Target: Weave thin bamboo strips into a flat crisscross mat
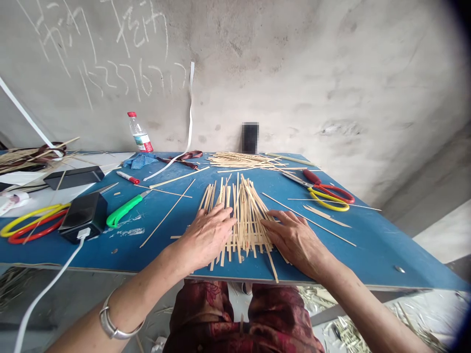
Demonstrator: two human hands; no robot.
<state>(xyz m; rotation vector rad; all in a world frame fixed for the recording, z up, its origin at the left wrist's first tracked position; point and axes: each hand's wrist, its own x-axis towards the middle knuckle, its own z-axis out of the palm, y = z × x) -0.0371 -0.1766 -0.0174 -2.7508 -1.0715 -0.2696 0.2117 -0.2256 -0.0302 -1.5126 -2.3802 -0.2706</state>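
- Bare concrete wall (294, 73) at the far side, white scrawl of chalk marks (121, 59) across its left part, and a blue-topped work table (371, 250) running right up to it.
- Centre of the table, near edge: a loose fan of thin bamboo strips (246, 220), laid crosswise in a rough mat, some ends hanging just past the table edge.
- There's the left hand (206, 238), flat on the mat's left half, fingers lying on the strips, not pinching anything; a silver bangle (114, 323) sits at that wrist.
- And the right hand (296, 240), palm down on the mat's right edge, fingers spread and touching the strips. Both hands open, well short of a clamp, a small gap between them.
- Just beyond the mat, a bundle of loose strips (239, 159) lies across the far side of the table.
- Right of the hands, red-and-yellow-handled scissors (327, 196) among a few stray strips.
- Left of the hands, a green-handled craft knife (125, 211), then a black power adapter (83, 215) with a white cable (47, 289) trailing off the near edge, and a second pair of scissors (33, 223).
- Far left, a plastic bottle (139, 132) stands by a crumpled blue cloth (140, 160).
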